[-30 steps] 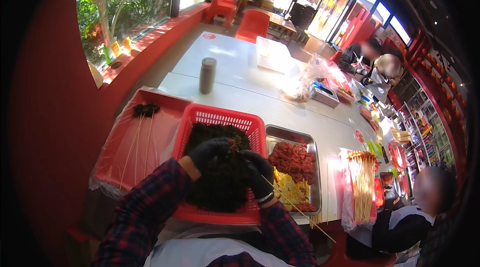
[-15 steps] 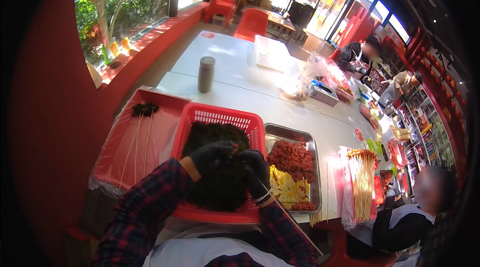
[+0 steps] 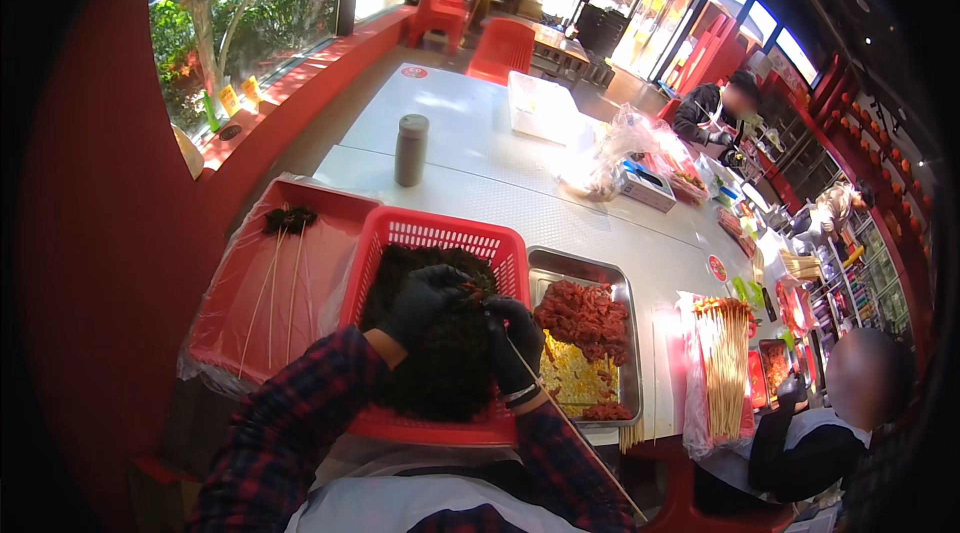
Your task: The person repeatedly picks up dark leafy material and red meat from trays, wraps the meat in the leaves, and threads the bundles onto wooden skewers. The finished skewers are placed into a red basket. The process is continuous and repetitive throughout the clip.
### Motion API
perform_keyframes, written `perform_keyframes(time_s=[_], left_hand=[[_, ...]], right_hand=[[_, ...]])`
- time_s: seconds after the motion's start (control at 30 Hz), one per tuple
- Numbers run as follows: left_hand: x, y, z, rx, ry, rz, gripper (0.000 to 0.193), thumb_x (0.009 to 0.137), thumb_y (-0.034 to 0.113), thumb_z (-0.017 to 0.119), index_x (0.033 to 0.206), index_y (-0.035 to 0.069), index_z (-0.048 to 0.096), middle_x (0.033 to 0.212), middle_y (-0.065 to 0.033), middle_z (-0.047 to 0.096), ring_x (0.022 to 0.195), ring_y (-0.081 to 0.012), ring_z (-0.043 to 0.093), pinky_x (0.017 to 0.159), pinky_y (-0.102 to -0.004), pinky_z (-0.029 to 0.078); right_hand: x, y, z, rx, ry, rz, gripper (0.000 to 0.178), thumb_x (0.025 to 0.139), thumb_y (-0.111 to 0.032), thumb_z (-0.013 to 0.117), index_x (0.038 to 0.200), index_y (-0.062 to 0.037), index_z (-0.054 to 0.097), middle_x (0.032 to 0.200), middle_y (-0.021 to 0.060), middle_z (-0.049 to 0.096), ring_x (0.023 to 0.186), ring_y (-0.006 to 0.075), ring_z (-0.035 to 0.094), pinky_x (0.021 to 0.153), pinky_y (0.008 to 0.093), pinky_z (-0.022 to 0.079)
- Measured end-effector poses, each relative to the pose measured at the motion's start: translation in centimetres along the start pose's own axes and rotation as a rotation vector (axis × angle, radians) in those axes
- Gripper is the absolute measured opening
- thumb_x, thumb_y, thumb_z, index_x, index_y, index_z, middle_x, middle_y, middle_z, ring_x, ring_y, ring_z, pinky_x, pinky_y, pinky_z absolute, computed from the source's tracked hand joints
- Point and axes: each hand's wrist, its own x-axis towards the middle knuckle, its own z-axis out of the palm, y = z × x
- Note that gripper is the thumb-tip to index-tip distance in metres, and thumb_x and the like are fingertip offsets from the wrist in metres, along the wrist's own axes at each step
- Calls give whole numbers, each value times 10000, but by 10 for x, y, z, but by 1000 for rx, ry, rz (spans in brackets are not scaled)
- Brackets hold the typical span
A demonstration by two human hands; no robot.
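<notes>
Both my hands wear black gloves and work close together over a red plastic basket (image 3: pixel 513 243) of dark green leaves (image 3: pixel 440 388). My right hand (image 3: pixel 515 341) is closed round a thin wooden skewer (image 3: pixel 585 441), whose long end slants down past my wrist to the lower right. Pinched in the fingers of my left hand (image 3: pixel 425 301) is a dark leafy bit (image 3: pixel 484 285), with a little reddish stuff showing at the skewer's tip. Right of the basket, a steel tray (image 3: pixel 632 333) carries red raw meat pieces (image 3: pixel 585 318) and a yellow, crumbly food (image 3: pixel 570 373).
At left, a plastic-lined red tray (image 3: pixel 235 283) bears a few leaf-tipped skewers (image 3: pixel 290 223). A grey canister (image 3: pixel 411 149) stands beyond. Many skewers (image 3: pixel 722 373) fill a tray at right, beside a seated person (image 3: pixel 800 443). A white box (image 3: pixel 540 105) and plastic bags (image 3: pixel 600 163) lie farther off.
My hands have moved slightly up and away, and the fingers of my left hand now show more. The skewer in my right hand has shifted a little. A person at far right has bent over.
</notes>
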Motion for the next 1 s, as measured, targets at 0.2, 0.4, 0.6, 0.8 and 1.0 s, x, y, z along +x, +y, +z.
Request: perform_keyframes(time_s=[0.2,0.4,0.6,0.8,1.0], left_hand=[[-7,11,0,-131,-9,-74,145,811,47,537,926,-11,604,890,-86,618,805,-143,586,720,-235,473],[-3,4,-5,-418,-92,-224,168,814,17,511,962,-12,585,929,-106,609,852,-170,590,768,-253,482],[-7,10,-3,-678,-207,-342,199,827,5,489,1018,-22,538,983,-117,586,867,-170,590,775,-239,493],[-3,4,-10,-618,-217,-340,170,817,2,509,981,-11,548,941,-100,594,829,-157,595,737,-240,504],[-3,14,-10,-453,-146,-313,132,790,-9,542,917,5,578,873,-83,606,800,-149,596,721,-240,500]], right_hand=[[-1,3,1,132,22,38,159,746,39,531,898,-4,552,880,85,590,860,168,564,772,267,436],[-2,5,-1,214,14,72,165,751,41,522,904,-9,558,900,91,590,869,161,558,783,265,433],[-2,-2,-3,319,8,98,176,754,51,527,916,-4,567,943,82,589,900,159,550,811,270,430],[-1,-4,-9,344,-46,136,194,769,40,528,952,-1,574,968,85,588,920,158,546,824,269,427],[0,-12,-10,250,-95,183,191,773,35,488,936,-10,577,948,83,599,919,163,550,839,281,425]])
